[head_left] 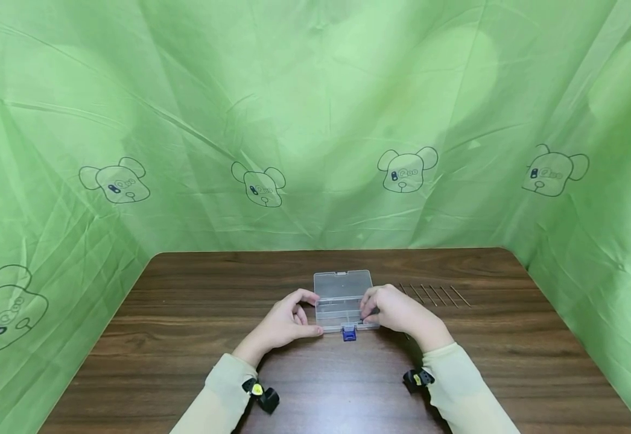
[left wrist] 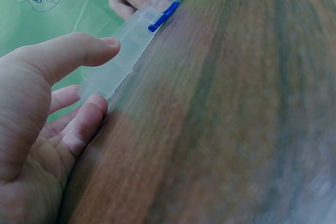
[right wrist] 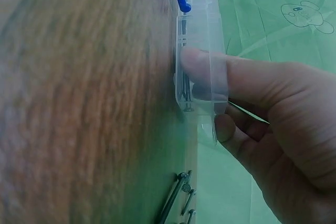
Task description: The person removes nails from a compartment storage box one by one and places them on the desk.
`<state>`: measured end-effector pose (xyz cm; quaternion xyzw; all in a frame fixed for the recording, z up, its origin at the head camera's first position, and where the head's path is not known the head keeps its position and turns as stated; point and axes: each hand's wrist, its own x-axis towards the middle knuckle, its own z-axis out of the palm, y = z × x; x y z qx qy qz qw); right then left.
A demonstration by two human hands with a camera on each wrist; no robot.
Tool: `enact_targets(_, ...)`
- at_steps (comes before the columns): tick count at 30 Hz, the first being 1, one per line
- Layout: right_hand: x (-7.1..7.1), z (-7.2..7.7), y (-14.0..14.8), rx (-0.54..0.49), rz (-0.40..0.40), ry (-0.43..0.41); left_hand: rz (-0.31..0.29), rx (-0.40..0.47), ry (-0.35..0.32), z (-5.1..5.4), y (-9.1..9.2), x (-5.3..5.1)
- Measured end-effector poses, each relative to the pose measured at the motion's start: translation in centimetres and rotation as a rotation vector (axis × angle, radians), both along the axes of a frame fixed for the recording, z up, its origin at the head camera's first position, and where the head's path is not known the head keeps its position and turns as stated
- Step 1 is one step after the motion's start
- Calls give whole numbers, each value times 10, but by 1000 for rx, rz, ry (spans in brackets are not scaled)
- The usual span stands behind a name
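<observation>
A clear plastic compartment box [head_left: 333, 314] stands on the table with its lid [head_left: 342, 283] raised at the back and a blue latch [head_left: 349, 334] hanging at the front. My left hand [head_left: 282, 319] holds the box's left end, thumb at the front corner and fingers farther back. My right hand [head_left: 397, 307] reaches into the front right compartment, fingers curled. Through the clear wall in the right wrist view, a dark nail [right wrist: 186, 90] shows at the thumb and fingertips, which pinch it. Part of that nail is hidden by the thumb.
Several nails [head_left: 444, 295] lie in a slanting row on the wooden table [head_left: 196, 301], right of the box. Another nail [right wrist: 170, 200] lies close to the right hand. Green cloth [head_left: 315, 120] with printed bear heads hangs around the back and sides.
</observation>
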<state>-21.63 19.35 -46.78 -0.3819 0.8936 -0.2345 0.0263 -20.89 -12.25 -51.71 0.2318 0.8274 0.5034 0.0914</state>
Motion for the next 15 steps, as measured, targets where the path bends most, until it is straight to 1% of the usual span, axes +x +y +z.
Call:
enact_targets(7, 0, 0, 1, 1, -1, -15, 8, 20, 9, 0, 0, 0)
enact_targets(10, 0, 1, 3, -9, 13, -25, 10, 15, 8, 0, 0, 0)
enact_targets(15, 2, 4, 7, -33, 16, -65, 6, 0, 6, -1, 0, 0)
